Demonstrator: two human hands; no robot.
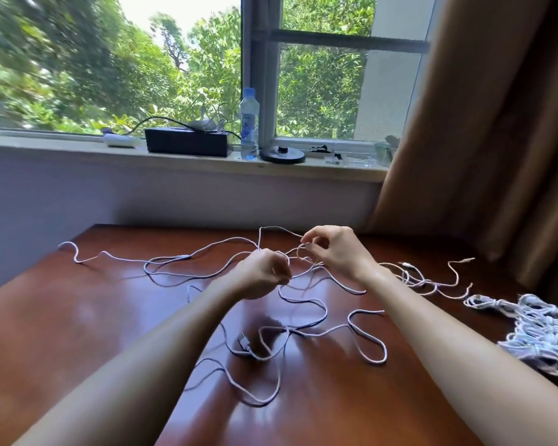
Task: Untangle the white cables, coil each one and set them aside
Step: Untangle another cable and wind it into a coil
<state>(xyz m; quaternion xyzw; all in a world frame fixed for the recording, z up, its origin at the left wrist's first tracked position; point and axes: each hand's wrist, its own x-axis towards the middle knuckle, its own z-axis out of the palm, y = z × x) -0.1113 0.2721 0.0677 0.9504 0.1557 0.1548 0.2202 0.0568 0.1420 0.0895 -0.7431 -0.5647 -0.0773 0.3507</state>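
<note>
At frame centre, the left hand (264, 273) and right hand (337, 252) each pinch the tangled cables (292, 330), apparently untangling; next, work one loop free.

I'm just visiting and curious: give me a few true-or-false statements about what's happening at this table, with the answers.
1. The left hand and the right hand both pinch the tangled white cable above the table. True.
2. The water bottle lies on the table. False: it stands upright on the windowsill.
3. A pile of coiled cables sits at the table's right edge. True.
4. The curtain covers the whole window. False: it hangs at the right, and the glass is uncovered.
5. The tangled white cable is already neatly coiled. False: it sprawls in loose loops across the table.
</note>
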